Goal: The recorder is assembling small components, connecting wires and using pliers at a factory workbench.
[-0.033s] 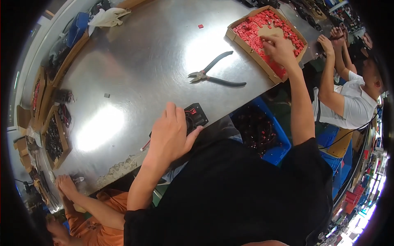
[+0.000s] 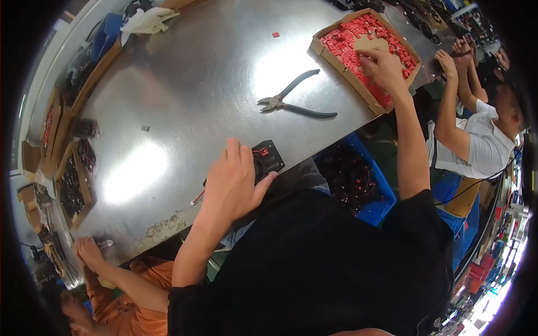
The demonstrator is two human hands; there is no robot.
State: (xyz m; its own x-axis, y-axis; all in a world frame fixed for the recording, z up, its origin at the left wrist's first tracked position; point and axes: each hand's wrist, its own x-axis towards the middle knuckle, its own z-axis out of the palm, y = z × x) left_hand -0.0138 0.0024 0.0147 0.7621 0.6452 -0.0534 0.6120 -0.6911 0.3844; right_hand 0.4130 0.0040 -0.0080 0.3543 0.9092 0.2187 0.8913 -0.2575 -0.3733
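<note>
My left hand [image 2: 228, 178] is closed over a black plastic fan-like unit [image 2: 271, 158] at the table's near edge. A small red block sits on the unit, and red wires with a white connector [image 2: 194, 202] stick out beside my wrist. Much of the unit is hidden under my palm. Up at the right, my right hand [image 2: 383, 69] reaches into a shallow cardboard box [image 2: 334, 58] of small red plastic pieces [image 2: 343, 46]. Its fingers are bent and drawn together; whatever they pinch is too small to make out.
Black-handled cutting pliers [image 2: 274, 103] lie splayed between my hands. A loose red piece [image 2: 276, 35] and a small grey piece [image 2: 145, 128] rest on the metal table [image 2: 190, 84]. Below the edge stands a blue bin [image 2: 386, 193] of dark parts. Co-workers sit left and right.
</note>
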